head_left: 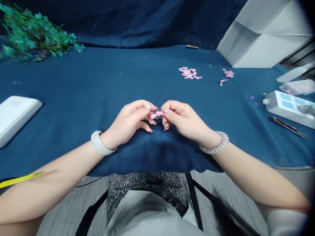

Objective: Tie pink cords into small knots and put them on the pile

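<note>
A small pink knotted yarn piece (157,114) with a looped end is between my hands, above the near part of the cloth. My right hand (183,118) is closed, its thumb and index finger pinching the right end of the piece. My left hand (134,118) is at the piece's left side, fingers curved and apart, the fingertips close behind the loop; whether they touch it I cannot tell. Farther off lies a cluster of similar pink pieces (189,73), with a smaller group (228,73) and a single piece (222,82) to its right.
Dark blue cloth (98,78) covers the table. A white box-shaped device (18,114) lies left, below a green plant (36,36). On the right are thread snips (287,127), a white case (280,101) and white storage cubes (258,49).
</note>
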The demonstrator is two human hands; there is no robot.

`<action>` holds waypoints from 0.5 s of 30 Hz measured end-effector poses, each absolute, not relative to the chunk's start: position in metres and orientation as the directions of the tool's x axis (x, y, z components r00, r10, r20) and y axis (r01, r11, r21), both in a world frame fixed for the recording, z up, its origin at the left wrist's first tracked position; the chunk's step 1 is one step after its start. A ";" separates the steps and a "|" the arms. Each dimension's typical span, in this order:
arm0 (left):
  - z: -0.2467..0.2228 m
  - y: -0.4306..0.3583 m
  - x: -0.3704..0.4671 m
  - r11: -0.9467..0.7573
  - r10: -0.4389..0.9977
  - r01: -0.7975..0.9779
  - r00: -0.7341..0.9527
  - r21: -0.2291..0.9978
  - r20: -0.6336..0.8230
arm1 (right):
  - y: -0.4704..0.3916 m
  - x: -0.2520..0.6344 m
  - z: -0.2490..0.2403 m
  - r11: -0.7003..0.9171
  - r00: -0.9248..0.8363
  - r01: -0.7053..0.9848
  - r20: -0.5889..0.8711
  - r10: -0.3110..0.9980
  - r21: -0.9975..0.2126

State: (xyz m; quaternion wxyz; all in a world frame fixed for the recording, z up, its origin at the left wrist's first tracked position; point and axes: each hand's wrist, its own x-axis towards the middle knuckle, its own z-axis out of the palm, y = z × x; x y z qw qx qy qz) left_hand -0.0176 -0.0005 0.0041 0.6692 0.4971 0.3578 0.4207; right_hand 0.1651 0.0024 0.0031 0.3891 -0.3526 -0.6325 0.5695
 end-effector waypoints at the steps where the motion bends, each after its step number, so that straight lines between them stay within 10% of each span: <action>1: 0.003 -0.001 -0.018 0.117 0.920 -0.182 0.390 0.976 -0.038 | 0.003 0.165 0.003 0.107 -0.444 0.003 0.095 0.891 -0.994; 15: 0.002 -0.009 -0.020 -0.542 0.824 0.267 0.356 0.797 0.441 | -0.003 0.164 0.000 0.431 -0.433 0.166 0.327 0.840 -0.887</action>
